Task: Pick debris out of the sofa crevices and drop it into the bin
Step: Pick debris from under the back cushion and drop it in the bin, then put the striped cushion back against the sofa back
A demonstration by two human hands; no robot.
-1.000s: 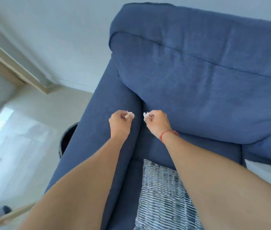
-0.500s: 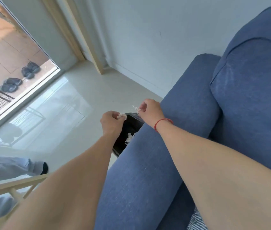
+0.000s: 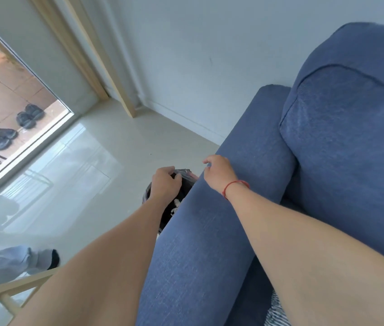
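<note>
The blue sofa's armrest [image 3: 209, 231] runs up the middle, and a black lined bin [image 3: 148, 192] stands on the floor just left of it, mostly hidden by my arm. White scraps of debris [image 3: 176, 204] lie inside the bin. My left hand [image 3: 164, 183] hovers over the bin's mouth with loosely curled, parted fingers and nothing visible in them. My right hand [image 3: 217, 171], with a red string at the wrist, hangs over the armrest's outer edge beside the bin, fingers pointing down and apart, holding nothing I can see.
The sofa's back cushion [image 3: 350, 149] is at right and a striped cushion [image 3: 276, 311] at the bottom edge. Pale tiled floor [image 3: 115, 149] leads to a glass door with shoes [image 3: 30, 116] outside. Another person's leg [image 3: 10, 262] and a wooden rail [image 3: 10, 290] are at bottom left.
Both hands carried white scraps from the sofa crevice over the armrest to the bin. The scraps are no longer in my fingers, and both hands have opened.
</note>
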